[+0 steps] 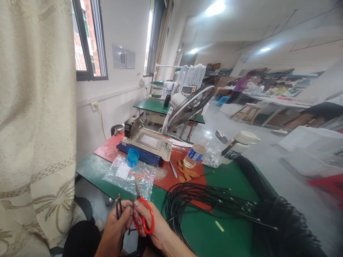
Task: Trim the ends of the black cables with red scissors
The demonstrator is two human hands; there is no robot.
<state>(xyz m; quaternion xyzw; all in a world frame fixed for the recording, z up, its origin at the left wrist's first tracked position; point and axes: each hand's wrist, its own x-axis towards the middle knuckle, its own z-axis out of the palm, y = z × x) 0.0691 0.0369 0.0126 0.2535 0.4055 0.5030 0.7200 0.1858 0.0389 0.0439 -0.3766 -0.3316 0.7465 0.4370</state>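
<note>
Black glossy cables [214, 203] fan across the green table [230, 232] at 3 o'clock. Right hand [150, 219] grasps red-handled scissors [143, 210], steel blades aimed at 11 o'clock. Left hand [116, 223] pinches thin upright wires [118, 207], tips at 12.

At about 6 o'clock in the view, the right hand [150, 219] grips red-handled scissors [144, 212], blades pointing up toward 12 o'clock. Just beside it at 9 o'clock, the left hand [116, 223] pinches thin black wires [118, 207] with bared tips. Toward 3 o'clock a big bundle of black cables [214, 203] sprawls over the green tabletop [230, 232]. Toward 12 o'clock lie a clear plastic bag [131, 175], a blue cap [133, 157], a water bottle [195, 154] and a tilted fan [191, 105].
</note>
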